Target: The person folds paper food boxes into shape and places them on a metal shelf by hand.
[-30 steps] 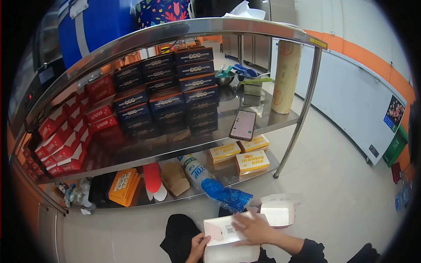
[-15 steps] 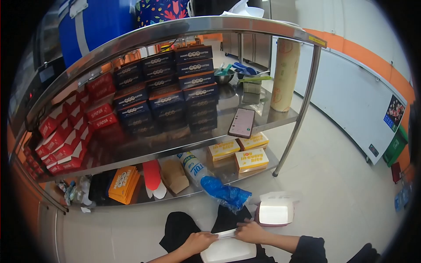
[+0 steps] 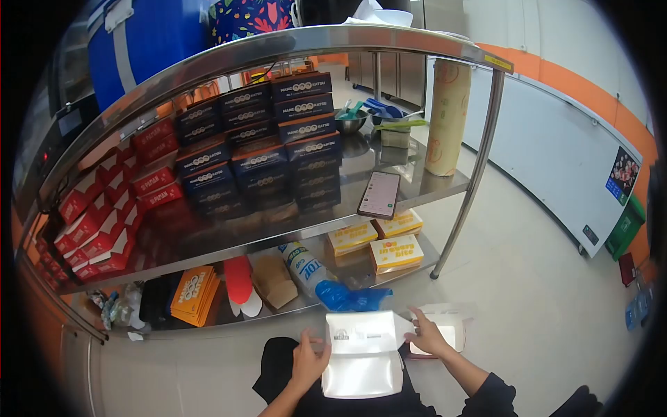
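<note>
white carton (image 3: pixel 363 377), one, open on the lap between both hands, long axis left to right, lid far; right hand (image 3: pixel 429 335), fingers parted, touching the right flap (image 3: pixel 400 328), grip uncertain; left hand (image 3: pixel 308 358) half-open beside the left edge, apparently holding nothing.

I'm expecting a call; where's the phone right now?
Right of centre in the head view, the phone lies at the middle shelf's front edge, above the white-and-yellow boxes.
</note>
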Demonstrator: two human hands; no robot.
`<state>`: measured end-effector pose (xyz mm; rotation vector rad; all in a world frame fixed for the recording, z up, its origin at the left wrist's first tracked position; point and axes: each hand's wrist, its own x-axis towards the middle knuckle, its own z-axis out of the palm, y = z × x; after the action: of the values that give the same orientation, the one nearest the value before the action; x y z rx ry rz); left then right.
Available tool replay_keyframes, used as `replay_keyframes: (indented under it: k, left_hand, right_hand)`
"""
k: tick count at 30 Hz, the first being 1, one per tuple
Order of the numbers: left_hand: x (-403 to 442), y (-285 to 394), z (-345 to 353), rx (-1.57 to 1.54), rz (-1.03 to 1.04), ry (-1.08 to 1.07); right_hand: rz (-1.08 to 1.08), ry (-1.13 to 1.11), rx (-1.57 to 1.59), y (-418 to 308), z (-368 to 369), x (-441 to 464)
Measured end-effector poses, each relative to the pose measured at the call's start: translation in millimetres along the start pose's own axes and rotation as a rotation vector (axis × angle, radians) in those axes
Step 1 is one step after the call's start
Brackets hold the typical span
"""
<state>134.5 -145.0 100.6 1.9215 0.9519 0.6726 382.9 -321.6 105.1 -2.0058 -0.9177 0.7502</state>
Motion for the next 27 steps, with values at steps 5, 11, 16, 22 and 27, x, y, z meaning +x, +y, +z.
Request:
replay_keyframes:
  k: [5,11,16,22,27]
  left_hand:
    - [26.6,-6.0,4.8,0.104,-0.043,-0.189]
    - [20.4,3.9,13.7,-0.232,-0.047,-0.223]
    - [14.9,-31.3,-11.1,0.162,0.417,-0.079]
    - [-37.0,-67.2,15.0,-0.055,0.129,-0.136]
    - [-47.3,-85.0,41.9,-0.394,-0.110,-0.204]
  right_hand:
    - [-0.571,0.401,-0.188,-23.9,0.1,1.0]
    - [-0.609,0.492,-0.305,2.5,21.6,-3.1]
    - [-0.539,0.448,-0.173,44.7,7.5,-16.6]
    - [-0.408,0.289,-0.156,66.3,37.4,-52.4]
    - [-0.144,0.254,0.453,65.0,59.5,-58.5]
